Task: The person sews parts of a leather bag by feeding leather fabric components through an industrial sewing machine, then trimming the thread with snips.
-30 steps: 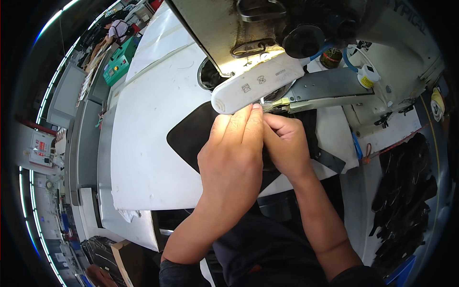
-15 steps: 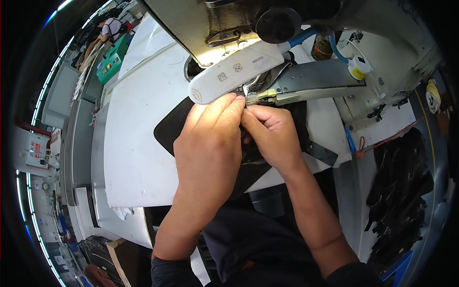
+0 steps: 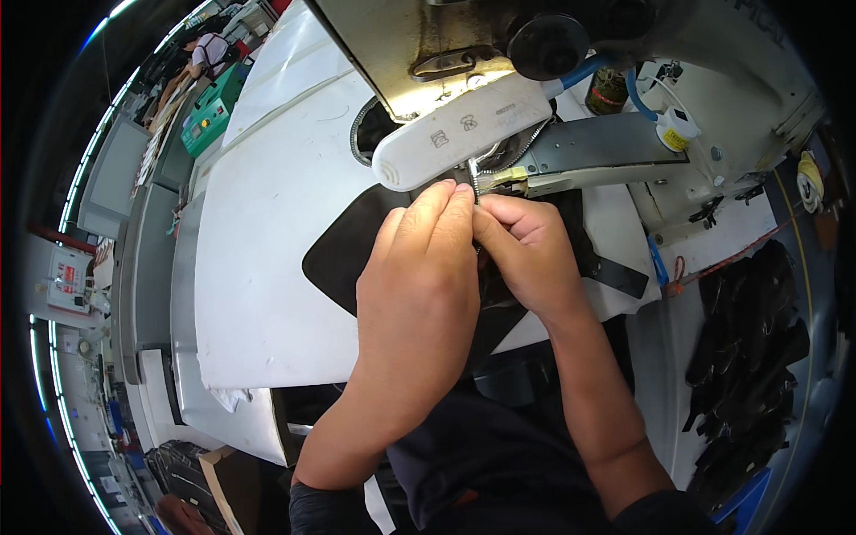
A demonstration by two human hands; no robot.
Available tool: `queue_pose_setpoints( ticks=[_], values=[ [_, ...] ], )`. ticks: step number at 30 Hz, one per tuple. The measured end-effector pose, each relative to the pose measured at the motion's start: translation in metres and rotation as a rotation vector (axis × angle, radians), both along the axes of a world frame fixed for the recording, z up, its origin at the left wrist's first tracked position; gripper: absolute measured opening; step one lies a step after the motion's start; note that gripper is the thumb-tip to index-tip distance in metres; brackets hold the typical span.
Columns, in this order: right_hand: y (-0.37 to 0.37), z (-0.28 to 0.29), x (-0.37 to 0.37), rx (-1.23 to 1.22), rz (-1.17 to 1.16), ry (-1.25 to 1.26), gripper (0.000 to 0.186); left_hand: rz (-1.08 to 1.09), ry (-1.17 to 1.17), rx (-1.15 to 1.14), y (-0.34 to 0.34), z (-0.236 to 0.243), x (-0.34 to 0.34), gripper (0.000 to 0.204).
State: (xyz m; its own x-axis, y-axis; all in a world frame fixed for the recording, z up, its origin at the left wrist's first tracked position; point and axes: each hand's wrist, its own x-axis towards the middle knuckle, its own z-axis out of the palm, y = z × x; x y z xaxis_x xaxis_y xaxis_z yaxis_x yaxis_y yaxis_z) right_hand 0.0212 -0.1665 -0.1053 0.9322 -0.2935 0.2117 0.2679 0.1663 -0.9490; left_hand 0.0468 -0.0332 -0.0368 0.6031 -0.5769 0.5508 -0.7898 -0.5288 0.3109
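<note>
A smooth, dark piece of sheet material [image 3: 343,254], leather-like, lies under my hands at a sewing machine [image 3: 392,53]. My left hand [image 3: 423,259] has its fingers bent together, their tips closed on the dark piece by the metal presser foot [image 3: 474,171]; its thumb is hidden. Close beside it, my right hand [image 3: 528,250] pinches the piece's edge between thumb and forefinger. The fingertips of both hands nearly touch. A white oblong part [image 3: 464,138] of the machine overhangs this spot and hides some of the needle area.
The white table [image 3: 259,294] extends left. A narrow grey machine arm [image 3: 606,143] runs right of my hands, near a small white bottle [image 3: 675,129]. Dark cut pieces [image 3: 744,339] hang or lie at right. A green box [image 3: 214,107] and a person [image 3: 209,53] are far left.
The view has shifted, so the machine appears farther right. Both hands and the dark piece sit slightly nearer to me relative to the machine, and more of the presser foot shows.
</note>
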Motion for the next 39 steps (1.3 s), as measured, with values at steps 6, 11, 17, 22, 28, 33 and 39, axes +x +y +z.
queue_pose_setpoints(
  ticks=[6,11,17,22,28,33,39],
  values=[
    [-0.002,-0.002,0.002,-0.032,-0.004,-0.013,0.02,0.036,-0.024,0.034,-0.003,-0.002,-0.004,0.033],
    [-0.002,0.003,0.0,0.008,0.012,0.038,0.02,-0.003,-0.054,0.036,0.001,-0.004,0.002,0.035],
    [-0.006,0.009,0.002,0.024,0.052,0.052,0.021,-0.038,-0.098,0.05,0.001,-0.005,0.009,0.039],
    [-0.006,0.01,0.001,0.023,0.047,0.061,0.023,-0.024,-0.096,0.047,0.001,-0.006,0.007,0.038],
    [-0.01,0.013,0.003,-0.013,0.062,0.074,0.024,-0.034,-0.102,0.017,0.002,-0.01,0.012,0.036],
    [-0.008,0.01,0.001,0.027,0.065,0.078,0.027,-0.046,-0.097,-0.012,0.001,-0.01,0.011,0.035],
    [0.0,0.013,0.004,0.126,-0.015,-0.029,0.058,-0.038,0.027,-0.097,0.004,-0.008,0.013,0.028]
  ],
)
